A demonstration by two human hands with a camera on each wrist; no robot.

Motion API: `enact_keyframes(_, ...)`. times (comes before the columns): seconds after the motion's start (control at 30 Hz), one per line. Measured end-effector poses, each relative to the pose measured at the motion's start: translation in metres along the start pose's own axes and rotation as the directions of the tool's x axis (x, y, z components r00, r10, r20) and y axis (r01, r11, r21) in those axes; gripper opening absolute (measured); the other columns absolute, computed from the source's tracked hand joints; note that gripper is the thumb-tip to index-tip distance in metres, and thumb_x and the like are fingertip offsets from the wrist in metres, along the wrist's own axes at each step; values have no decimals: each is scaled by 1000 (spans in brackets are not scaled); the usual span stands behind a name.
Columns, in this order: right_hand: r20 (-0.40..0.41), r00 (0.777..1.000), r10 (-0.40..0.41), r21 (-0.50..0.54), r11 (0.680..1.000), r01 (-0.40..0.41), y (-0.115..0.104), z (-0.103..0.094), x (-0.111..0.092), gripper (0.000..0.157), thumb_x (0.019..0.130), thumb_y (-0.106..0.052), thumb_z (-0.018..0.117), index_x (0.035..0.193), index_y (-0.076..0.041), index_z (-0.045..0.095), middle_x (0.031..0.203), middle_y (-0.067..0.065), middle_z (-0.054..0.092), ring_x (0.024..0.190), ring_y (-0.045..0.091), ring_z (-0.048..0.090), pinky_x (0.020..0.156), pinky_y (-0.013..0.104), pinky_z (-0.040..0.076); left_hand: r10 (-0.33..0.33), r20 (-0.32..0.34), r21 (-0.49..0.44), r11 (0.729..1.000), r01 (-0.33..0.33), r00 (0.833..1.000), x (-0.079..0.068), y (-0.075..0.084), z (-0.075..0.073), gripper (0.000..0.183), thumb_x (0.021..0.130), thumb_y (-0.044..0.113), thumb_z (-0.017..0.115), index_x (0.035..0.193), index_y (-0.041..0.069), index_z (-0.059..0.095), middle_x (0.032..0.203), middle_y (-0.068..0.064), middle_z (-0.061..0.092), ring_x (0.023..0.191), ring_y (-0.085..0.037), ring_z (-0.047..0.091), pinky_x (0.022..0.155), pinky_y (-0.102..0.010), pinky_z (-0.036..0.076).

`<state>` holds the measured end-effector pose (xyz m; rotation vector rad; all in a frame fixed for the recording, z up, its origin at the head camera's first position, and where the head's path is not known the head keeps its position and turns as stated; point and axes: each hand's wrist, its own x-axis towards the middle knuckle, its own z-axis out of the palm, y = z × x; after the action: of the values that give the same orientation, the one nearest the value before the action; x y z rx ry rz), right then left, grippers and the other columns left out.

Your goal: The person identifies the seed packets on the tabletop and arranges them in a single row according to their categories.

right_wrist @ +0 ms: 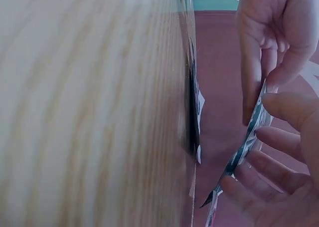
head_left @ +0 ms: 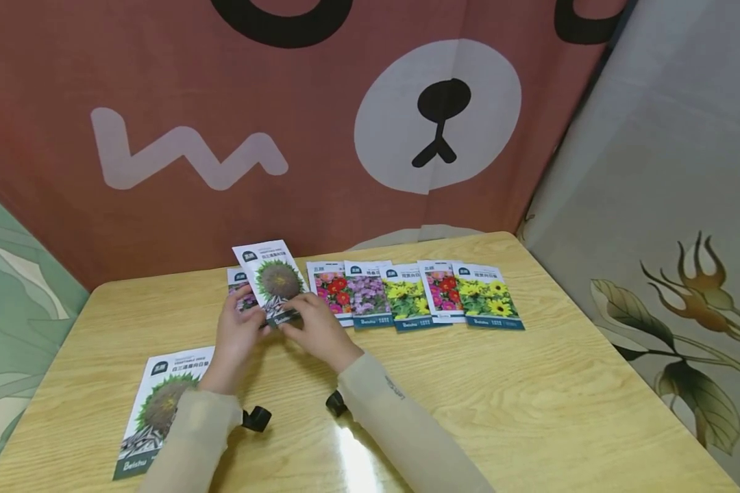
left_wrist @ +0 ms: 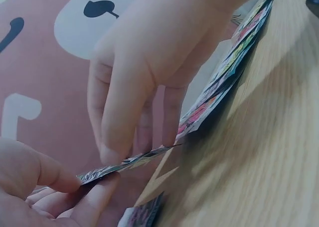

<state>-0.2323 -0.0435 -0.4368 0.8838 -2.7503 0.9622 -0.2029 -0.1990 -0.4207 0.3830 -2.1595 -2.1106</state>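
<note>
Over the eleven o'clock side of the bench (head_left: 530, 397), the left grip (head_left: 234, 335) and right grip (head_left: 321, 332) both pinched the lower part of a raised sunflower packet (head_left: 274, 274), which partly hid a purple-flower packet (head_left: 236, 277). The step in hand looked like lining it up with the flower packets (head_left: 366, 294) at three o'clock; the next move probably called for lowering it flat

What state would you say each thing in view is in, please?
Raised sunflower packet: tilted, held off the table.
Left hand: grips its lower left side.
Right hand: pinches its lower right side.
Leftmost purple-flower packet: partly hidden behind it.
Near sunflower packet: face up, partly covered by the left sleeve.
Row of five packets: face up, neighbours overlapping.
</note>
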Motion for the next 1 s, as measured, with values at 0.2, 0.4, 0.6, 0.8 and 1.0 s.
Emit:
enact_keyframes(0.2, -8, 1000, 22, 37, 999, -22, -2, -2, -5, 36, 90, -30, 63, 123, -15, 60, 126, 3, 52, 114, 17, 51, 96, 29, 44, 0, 23, 51, 999, -1, 1000, -15, 7, -15, 59, 94, 1, 46, 147, 12, 22, 125, -25, 48, 86, 0, 58, 66, -18, 54)
enact_keyframes(0.4, -19, 997, 80, 161, 984, -75, -3, -7, -12, 34, 91, -25, 62, 123, -15, 60, 128, 4, 50, 111, 17, 52, 92, 30, 47, 21, 96, 112, 993, -32, 995, -32, 12, -32, 58, 96, 5, 46, 148, 12, 20, 123, -24, 48, 89, -1, 58, 70, -23, 55)
enact_keyframes(0.6, -32, 980, 196, 376, 911, -170, -1, -8, -16, 31, 87, -12, 66, 117, -12, 62, 119, 5, 53, 88, 12, 60, 68, 20, 52, -8, 189, 186, 982, -28, 982, -49, 6, -50, 59, 98, 11, 48, 149, 14, 19, 126, -24, 47, 92, -4, 58, 73, -26, 56)
enact_keyframes(0.8, 38, 952, 303, 582, 768, -268, -2, -6, -20, 42, 82, -5, 70, 122, -9, 58, 103, 6, 61, 71, 12, 62, 59, 25, 55, -80, 271, 243, 970, 12, 959, -64, 2, -67, 60, 97, 10, 49, 148, 13, 19, 127, -26, 46, 93, -11, 60, 73, -31, 56)
enact_keyframes(1.0, 144, 924, 353, 662, 660, -355, -5, -1, -27, 46, 82, -1, 68, 126, -6, 55, 84, 5, 62, 60, 27, 65, 55, 36, 57, -154, 360, 295, 954, 44, 920, -71, 0, -81, 57, 96, 6, 49, 143, 9, 18, 98, -15, 56, 73, -16, 54, 64, -34, 54)
